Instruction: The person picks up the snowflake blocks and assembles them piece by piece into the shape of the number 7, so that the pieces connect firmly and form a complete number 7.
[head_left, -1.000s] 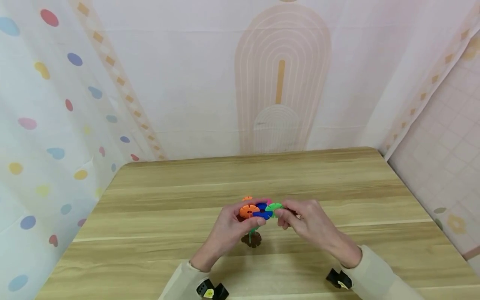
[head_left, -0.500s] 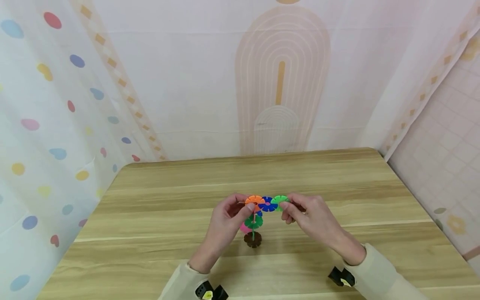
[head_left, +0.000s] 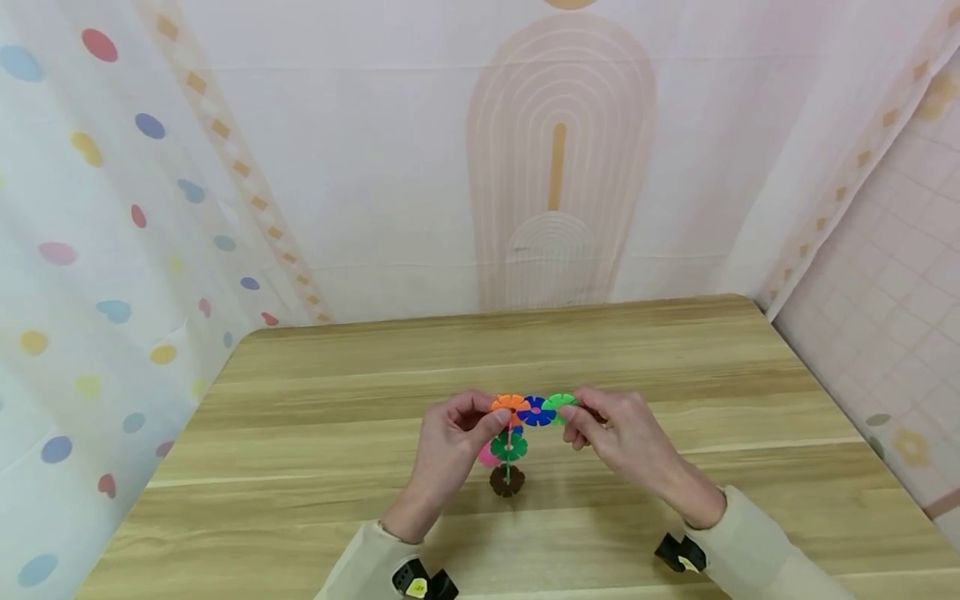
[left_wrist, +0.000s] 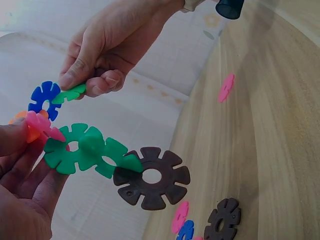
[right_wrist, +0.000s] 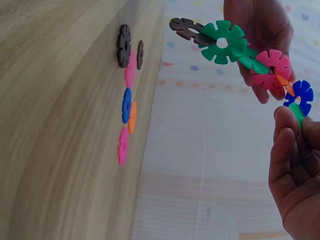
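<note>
While both hands hold it above the table (head_left: 315,392), the snowflake-disc chain (head_left: 525,425) looks light and stiff, likely loose at its slotted joints, so gripping disc faces seems safest. Left hand (head_left: 450,446) pinches the orange disc (head_left: 509,403); right hand (head_left: 618,433) pinches the light green disc (head_left: 558,402), fingers curled, wrists angled inward.

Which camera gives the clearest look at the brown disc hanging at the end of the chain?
The left wrist view: the brown disc fills the foreground, notches and hole plain. The head view shows it small; the right wrist view shows it nearly edge-on.
</note>
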